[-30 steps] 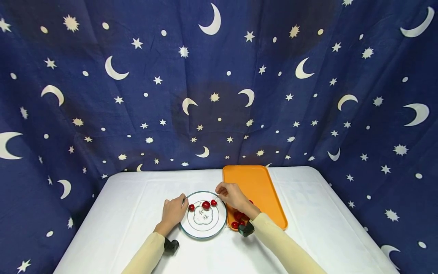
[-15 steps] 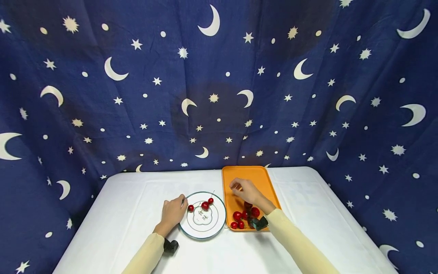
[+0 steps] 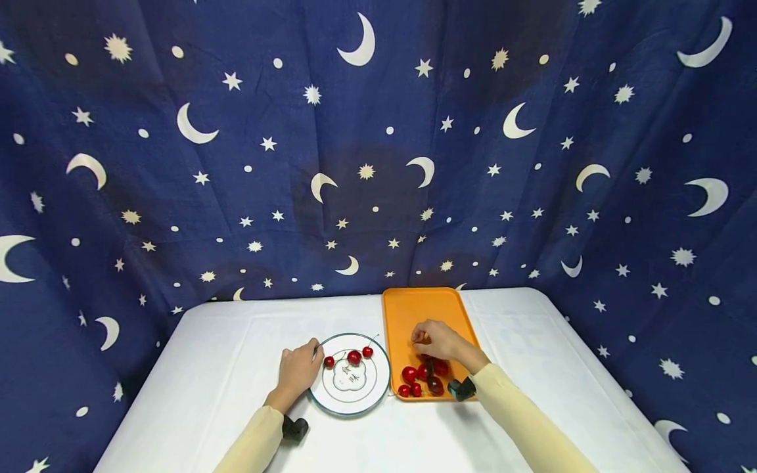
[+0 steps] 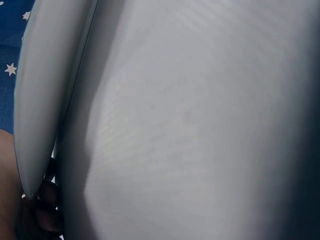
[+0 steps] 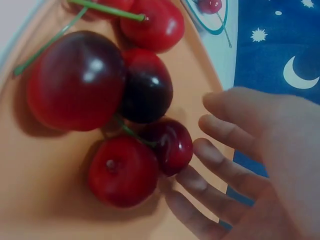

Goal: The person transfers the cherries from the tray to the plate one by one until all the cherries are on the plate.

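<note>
On the left, my left hand [image 3: 298, 369] grips the rim of a white plate [image 3: 349, 406] with a blue-green edge. The left wrist view shows its fingers under the plate [image 4: 42, 100] and part of the hand over it. Three red cherries lie across the plate, the middle one [image 3: 353, 357] being the largest. Above the orange tray [image 3: 420, 303], my right hand [image 3: 442, 339] has its fingers loosely bent with nothing held. Seen from the right wrist, the fingertips are beside a dark red cherry [image 5: 172, 147], possibly touching it; a brighter cherry [image 5: 122, 172] sits next to that one.
Several cherries, some with green stems, are gathered at the tray's near end, including a red cherry [image 3: 409, 374]. A white cloth [image 3: 236, 341] covers the table. Behind hangs a dark blue curtain [image 3: 266, 197] with moons and stars.
My right hand has let go of a cherry's stem at the plate's right side and moved right and down over the tray's cherries. My left hand stays at the plate rim.
</note>
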Demonstrator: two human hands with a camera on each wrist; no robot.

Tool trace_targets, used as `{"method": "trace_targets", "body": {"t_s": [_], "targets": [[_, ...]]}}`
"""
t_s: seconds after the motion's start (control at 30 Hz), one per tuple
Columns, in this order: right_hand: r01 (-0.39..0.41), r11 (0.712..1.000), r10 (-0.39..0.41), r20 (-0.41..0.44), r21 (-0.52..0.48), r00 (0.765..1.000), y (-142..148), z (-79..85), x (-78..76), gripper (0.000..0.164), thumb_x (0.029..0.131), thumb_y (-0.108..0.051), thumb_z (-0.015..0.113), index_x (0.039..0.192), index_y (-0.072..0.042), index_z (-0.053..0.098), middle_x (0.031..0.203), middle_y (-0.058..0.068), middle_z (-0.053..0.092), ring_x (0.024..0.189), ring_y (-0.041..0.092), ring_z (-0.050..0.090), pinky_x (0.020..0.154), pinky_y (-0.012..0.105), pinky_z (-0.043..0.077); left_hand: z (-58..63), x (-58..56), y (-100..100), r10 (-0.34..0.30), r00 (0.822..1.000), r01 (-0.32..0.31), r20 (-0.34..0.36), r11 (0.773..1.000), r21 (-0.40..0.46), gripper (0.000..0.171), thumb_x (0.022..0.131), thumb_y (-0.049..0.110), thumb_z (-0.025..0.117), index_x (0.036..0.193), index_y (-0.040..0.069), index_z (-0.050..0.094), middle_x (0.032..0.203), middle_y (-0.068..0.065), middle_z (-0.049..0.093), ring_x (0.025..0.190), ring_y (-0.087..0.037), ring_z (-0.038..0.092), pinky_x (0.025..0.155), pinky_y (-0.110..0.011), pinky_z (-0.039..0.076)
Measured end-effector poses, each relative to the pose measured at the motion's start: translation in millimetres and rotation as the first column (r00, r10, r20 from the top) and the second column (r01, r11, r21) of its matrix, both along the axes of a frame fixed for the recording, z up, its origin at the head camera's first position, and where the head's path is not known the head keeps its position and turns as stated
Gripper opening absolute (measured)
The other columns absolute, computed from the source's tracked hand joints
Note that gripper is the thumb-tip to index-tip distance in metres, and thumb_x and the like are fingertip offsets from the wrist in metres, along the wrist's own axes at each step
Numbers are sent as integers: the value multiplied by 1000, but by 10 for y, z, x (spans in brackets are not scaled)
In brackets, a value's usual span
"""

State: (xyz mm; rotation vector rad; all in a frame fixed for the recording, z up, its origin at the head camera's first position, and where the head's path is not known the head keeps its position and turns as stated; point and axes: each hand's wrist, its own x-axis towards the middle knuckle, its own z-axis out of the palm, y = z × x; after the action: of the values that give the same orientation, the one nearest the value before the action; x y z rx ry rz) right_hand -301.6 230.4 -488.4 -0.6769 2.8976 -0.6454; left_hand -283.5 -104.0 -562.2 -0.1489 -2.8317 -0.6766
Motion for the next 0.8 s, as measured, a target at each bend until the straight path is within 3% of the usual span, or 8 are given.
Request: {"method": "trace_targets", "body": {"t_s": [0.3, 0.8], "targets": [[-29, 999, 28, 71, 14, 997, 31, -31, 35, 15, 87, -10, 79, 99, -4, 71, 89, 10, 67, 82, 21, 58, 75, 25, 47, -9, 16, -1, -5, 1000, 5, 15, 1000, -4, 28, 104, 26, 53, 111, 4, 69, 96, -14, 78, 79, -27, 69, 73, -37, 31], [-3, 1000, 2, 39, 23, 999, -5, -10, 20, 5, 90, -9, 77, 93, -8, 74, 84, 2, 72, 74, 9, 56, 72, 24, 49, -30, -38, -29, -7, 1000, 7, -5, 1000, -16, 28, 103, 26, 53, 110, 5, 69, 96, -13, 79, 79, -26, 70, 72, -38, 32]]}}
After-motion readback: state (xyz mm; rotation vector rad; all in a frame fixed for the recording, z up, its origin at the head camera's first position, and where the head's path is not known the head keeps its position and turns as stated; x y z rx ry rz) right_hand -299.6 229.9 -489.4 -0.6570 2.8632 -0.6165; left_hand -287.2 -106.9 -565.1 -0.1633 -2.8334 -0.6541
